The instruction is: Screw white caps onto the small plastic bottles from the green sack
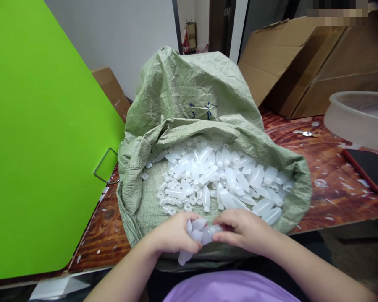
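Note:
My left hand (pixel 178 235) is closed round several translucent white plastic pieces (pixel 197 235) with pointed ends, at the near rim of a green woven sack (pixel 189 96). Thumb and fingers of my right hand (pixel 244 230) pinch one more such piece (pixel 213 231), right beside the bunch in my left hand. In the sack's open mouth lies a heap of similar pieces (pixel 204 167), some long and pointed, some short and ring-like. My fingers hide part of what I hold.
A bright green panel (pixel 44 138) stands at the left on the red-brown wooden table (pixel 330 209). To the right are a cardboard box (pixel 340 79), a translucent round tub (pixel 355 121), keys (pixel 306 133) and a red-edged phone (pixel 370 167). White scraps dot the tabletop.

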The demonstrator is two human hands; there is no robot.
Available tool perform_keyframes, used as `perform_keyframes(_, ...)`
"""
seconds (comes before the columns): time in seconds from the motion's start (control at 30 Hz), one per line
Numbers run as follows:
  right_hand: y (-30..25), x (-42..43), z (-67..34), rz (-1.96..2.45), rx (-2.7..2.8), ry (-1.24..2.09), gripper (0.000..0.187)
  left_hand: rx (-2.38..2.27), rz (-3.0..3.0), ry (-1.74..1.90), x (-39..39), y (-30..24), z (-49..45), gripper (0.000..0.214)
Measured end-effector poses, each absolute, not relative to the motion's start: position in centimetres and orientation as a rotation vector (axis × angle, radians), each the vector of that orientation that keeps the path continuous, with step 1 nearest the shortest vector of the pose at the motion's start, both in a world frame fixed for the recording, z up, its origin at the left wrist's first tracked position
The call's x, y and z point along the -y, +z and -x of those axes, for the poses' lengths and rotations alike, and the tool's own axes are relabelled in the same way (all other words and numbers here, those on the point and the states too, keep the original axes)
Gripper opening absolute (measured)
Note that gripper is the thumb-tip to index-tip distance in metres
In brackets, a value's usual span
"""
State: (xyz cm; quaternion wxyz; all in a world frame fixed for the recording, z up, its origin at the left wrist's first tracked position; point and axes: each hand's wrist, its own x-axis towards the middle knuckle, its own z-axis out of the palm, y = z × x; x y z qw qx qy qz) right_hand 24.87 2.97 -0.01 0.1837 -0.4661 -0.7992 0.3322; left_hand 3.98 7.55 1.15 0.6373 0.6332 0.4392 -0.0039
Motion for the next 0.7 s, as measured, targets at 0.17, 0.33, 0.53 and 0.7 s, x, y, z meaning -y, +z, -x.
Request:
perform_keyframes(0.17, 0.0, -2.8, -24.3, 1.558, 2.201, 0.833, 0.040, -1.070, -1.573, -0.007, -7.5, 1.4, -4.2, 0.030)
perform_keyframes(0.33, -0.1, -2.5, -24.7, 1.479, 2.268, 0.892, 0.029, -1.143, -1.709, 0.037, -6.9, 1.7, -3.8, 0.032)
perform_keyframes(0.53, -0.4, -2.3, -23.9, 1.438, 2.256, 0.782, 0.033, -1.184, -1.883, 0.097, -6.0, 1.9, -3.4, 0.028)
perform_keyframes(0.7, -0.4, -2.2, -23.1, 1.535, 2.237, 0.841, 0.028, -1.220, -1.952, 0.150, -5.6, 1.6, -3.0, 0.030)
